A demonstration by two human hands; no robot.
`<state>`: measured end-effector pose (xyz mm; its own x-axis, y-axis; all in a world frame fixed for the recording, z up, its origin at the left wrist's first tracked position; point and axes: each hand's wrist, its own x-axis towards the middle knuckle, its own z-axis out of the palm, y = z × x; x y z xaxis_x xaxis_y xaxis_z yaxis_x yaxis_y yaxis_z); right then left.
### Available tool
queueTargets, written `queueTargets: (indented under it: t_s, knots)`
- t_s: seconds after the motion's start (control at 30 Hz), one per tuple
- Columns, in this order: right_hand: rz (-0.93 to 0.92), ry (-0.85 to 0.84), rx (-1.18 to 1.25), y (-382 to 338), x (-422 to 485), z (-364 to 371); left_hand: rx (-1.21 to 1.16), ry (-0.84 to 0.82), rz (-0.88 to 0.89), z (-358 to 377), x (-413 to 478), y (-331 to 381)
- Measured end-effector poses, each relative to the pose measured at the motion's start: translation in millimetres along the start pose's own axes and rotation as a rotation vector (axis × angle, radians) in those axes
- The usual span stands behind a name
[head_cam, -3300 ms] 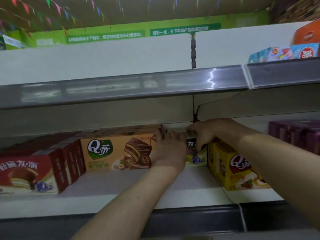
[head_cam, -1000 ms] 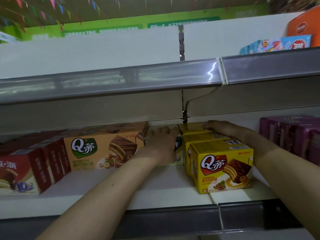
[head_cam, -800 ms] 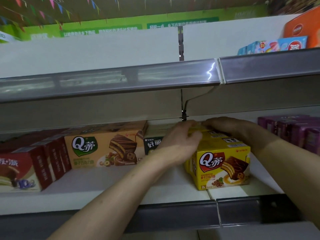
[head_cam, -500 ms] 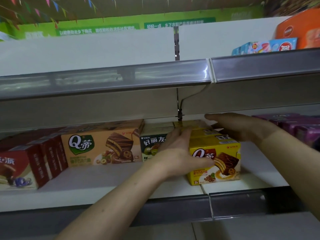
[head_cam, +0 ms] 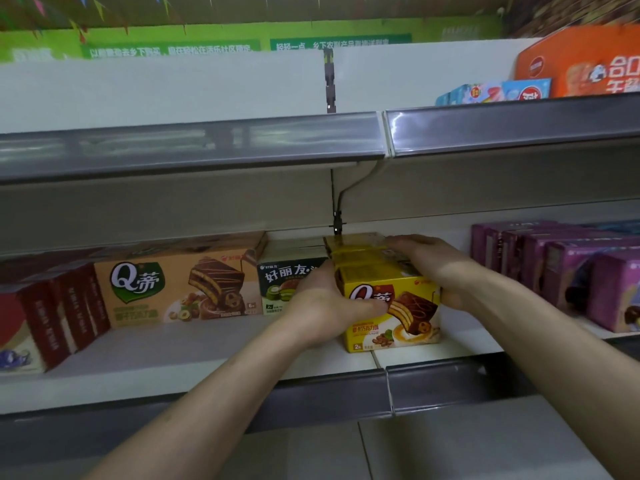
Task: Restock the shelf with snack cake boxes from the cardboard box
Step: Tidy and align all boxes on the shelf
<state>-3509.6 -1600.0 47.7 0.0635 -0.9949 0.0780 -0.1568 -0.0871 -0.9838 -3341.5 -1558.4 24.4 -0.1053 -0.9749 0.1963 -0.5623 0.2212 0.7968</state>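
The fingers (head_cam: pixel 320 277) of the left hand (head_cam: pixel 325 306) are curled against the left side of the front yellow snack cake box (head_cam: pixel 398 317), with the thumb laid across its printed front face; the box is gripped. The right hand (head_cam: pixel 433 268) is pressed along the right side of the yellow row (head_cam: pixel 360 258), its fingers laid fairly straight over the top right edge of the boxes behind; no curl round a box can be made out.

The yellow boxes are found standing one behind another on the lower shelf (head_cam: pixel 194 351), straddling the seam between two shelf panels. The row's long axis runs from the shelf's front edge toward the back wall. The front box is upright, its printed face turned outward toward the camera, set a little back from the shelf's front edge.

Just left of the row, partly hidden by the left hand, a dark green box (head_cam: pixel 287 285) is noted, touching or nearly touching the yellow row. Further left an orange box (head_cam: pixel 176 289) lies with its broad face forward, and beyond it red boxes (head_cam: pixel 52 317) stand in a file. To the right, apart from the yellow row, purple boxes (head_cam: pixel 561 268) are lined up. Overhead, the grey front rail of the upper shelf (head_cam: pixel 194 147) is seen; on it at far right sit a blue packet (head_cam: pixel 498 93) and an orange tin (head_cam: pixel 588 64).
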Motion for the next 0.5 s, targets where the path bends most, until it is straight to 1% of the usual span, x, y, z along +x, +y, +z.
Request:
queueTargets:
  t_s: [0.17,0.3,0.4,0.43,0.5]
  knots:
    - [-0.002,0.019,-0.012,0,2,2,0.025,0.014,0.0,2,-3,6]
    - [-0.014,0.018,-0.036,-3,-2,1,0.087,-0.028,-0.006,1,-3,11]
    - [-0.181,0.056,-0.196,-3,-12,0,0.289,-0.067,0.007,-2,-5,15]
    - [-0.241,0.043,-0.27,-2,-15,0,0.324,-0.067,0.013,-3,-5,16]
    - [-0.296,-0.007,-0.406,0,-20,3,0.366,-0.075,0.015,-4,-5,19]
